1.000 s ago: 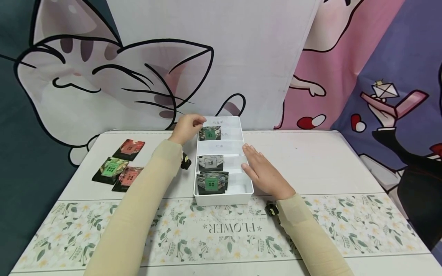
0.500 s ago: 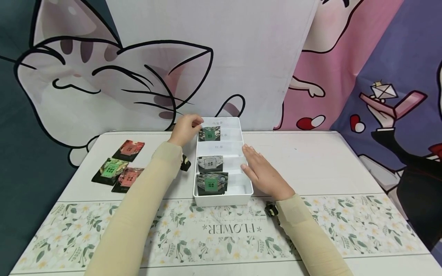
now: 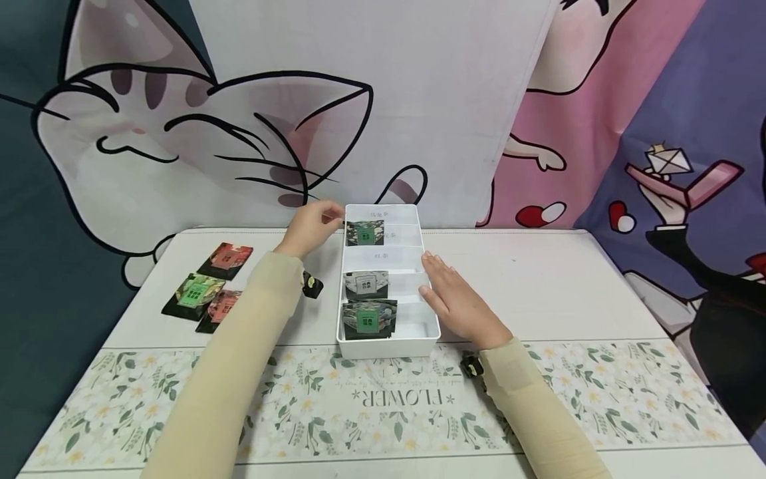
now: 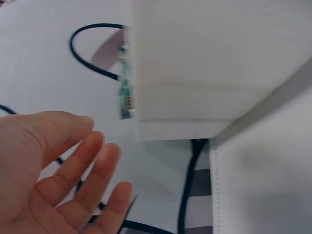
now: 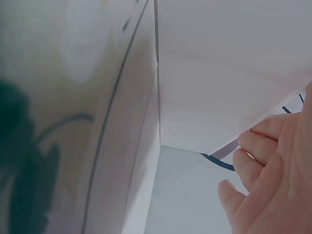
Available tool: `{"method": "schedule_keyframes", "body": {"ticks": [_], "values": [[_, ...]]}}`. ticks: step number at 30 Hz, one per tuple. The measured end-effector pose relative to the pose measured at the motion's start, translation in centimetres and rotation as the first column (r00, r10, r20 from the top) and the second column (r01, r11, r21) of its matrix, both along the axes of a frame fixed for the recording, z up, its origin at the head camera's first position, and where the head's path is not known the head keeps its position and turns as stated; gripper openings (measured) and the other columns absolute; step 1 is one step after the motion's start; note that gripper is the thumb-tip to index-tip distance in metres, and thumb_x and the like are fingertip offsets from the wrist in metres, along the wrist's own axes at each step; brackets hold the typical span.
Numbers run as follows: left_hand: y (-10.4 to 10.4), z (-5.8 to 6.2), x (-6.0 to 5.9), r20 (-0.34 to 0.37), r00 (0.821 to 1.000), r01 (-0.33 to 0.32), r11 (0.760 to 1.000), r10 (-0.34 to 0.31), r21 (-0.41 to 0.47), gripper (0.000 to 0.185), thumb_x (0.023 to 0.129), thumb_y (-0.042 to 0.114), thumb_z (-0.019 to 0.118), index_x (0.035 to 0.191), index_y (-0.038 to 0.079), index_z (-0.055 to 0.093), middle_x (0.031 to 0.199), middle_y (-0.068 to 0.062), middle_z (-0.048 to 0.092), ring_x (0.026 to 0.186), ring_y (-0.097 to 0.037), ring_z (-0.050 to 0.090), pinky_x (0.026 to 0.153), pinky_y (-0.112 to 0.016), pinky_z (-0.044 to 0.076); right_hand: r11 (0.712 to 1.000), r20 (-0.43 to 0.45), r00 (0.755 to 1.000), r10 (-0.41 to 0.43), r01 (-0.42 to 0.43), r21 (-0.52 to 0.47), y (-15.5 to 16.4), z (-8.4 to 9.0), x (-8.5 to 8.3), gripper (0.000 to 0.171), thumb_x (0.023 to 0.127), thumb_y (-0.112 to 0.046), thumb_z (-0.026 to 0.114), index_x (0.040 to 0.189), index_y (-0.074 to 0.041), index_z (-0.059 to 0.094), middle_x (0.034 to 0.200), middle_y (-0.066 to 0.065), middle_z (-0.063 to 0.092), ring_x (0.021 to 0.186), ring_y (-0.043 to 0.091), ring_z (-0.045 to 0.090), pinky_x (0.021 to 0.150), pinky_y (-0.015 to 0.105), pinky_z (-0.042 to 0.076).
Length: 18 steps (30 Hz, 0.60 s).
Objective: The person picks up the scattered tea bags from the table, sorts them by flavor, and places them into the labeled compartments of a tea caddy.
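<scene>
A small green packet (image 3: 365, 232) is stood in a far slot of the white box (image 3: 389, 346). It looks light, thin and bendy, so it is best pinched by its top edge. The left hand (image 3: 308, 227) is held loose beside it, nothing gripped. The right hand (image 3: 457, 303) is laid flat against the box wall.

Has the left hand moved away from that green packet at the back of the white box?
Yes. The left hand has drawn back leftward from the white box; the green packet now stands released inside.
</scene>
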<state>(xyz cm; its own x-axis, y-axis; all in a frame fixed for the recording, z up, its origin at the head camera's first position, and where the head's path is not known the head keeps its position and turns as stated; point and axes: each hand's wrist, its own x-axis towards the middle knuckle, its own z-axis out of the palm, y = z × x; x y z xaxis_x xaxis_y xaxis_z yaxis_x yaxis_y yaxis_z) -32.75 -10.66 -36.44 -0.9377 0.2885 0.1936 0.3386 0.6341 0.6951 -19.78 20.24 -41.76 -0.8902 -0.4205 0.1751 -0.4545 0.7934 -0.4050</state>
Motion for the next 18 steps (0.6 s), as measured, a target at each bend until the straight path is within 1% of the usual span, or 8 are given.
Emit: {"method": "schedule_keyframes", "body": {"ticks": [4,9,13,18], "values": [[-0.6,0.8,0.7,0.026,1.000,0.012,1.000,-0.013,0.014,0.024,0.101,0.011,0.061,0.123,0.002,0.067,0.123,-0.014,0.067,0.113,-0.032,0.061,0.101,-0.046,0.048,1.000,-0.002,1.000,-0.003,0.003,-0.003,0.0,0.0,0.0,0.065,0.111,-0.040,0.035,0.161,-0.003,0.017,0.168,0.011,0.017,0.155,0.030,0.014,0.123,0.054,0.016],[-1.3,1.7,1.7,0.050,0.998,0.028,0.999,-0.030,0.030,0.025,0.101,0.012,0.061,0.123,0.003,0.067,0.123,-0.015,0.066,0.114,-0.032,0.061,0.101,-0.046,0.047,1.000,0.008,1.000,-0.004,0.004,-0.007,0.0,0.0,0.1,0.065,0.111,-0.040,0.035,0.161,-0.003,0.017,0.168,0.011,0.016,0.155,0.028,0.014,0.124,0.050,0.014],[-1.9,2.2,2.8,0.050,0.998,0.035,0.999,-0.036,0.017,0.025,0.102,0.015,0.061,0.125,0.004,0.067,0.125,-0.015,0.066,0.114,-0.034,0.061,0.100,-0.048,0.048,1.000,0.010,1.000,-0.004,0.004,-0.009,0.0,0.0,0.0,0.065,0.111,-0.040,0.035,0.161,-0.003,0.017,0.168,0.011,0.016,0.155,0.028,0.014,0.124,0.050,0.013],[-2.6,2.7,4.3,0.038,0.999,0.025,1.000,-0.025,-0.011,0.025,0.103,0.018,0.062,0.124,0.006,0.068,0.126,-0.014,0.066,0.114,-0.033,0.061,0.097,-0.051,0.049,1.000,0.004,1.000,-0.002,0.002,-0.001,0.0,0.0,0.0,0.065,0.111,-0.040,0.035,0.161,-0.003,0.017,0.168,0.011,0.016,0.155,0.029,0.014,0.124,0.052,0.014]]}}
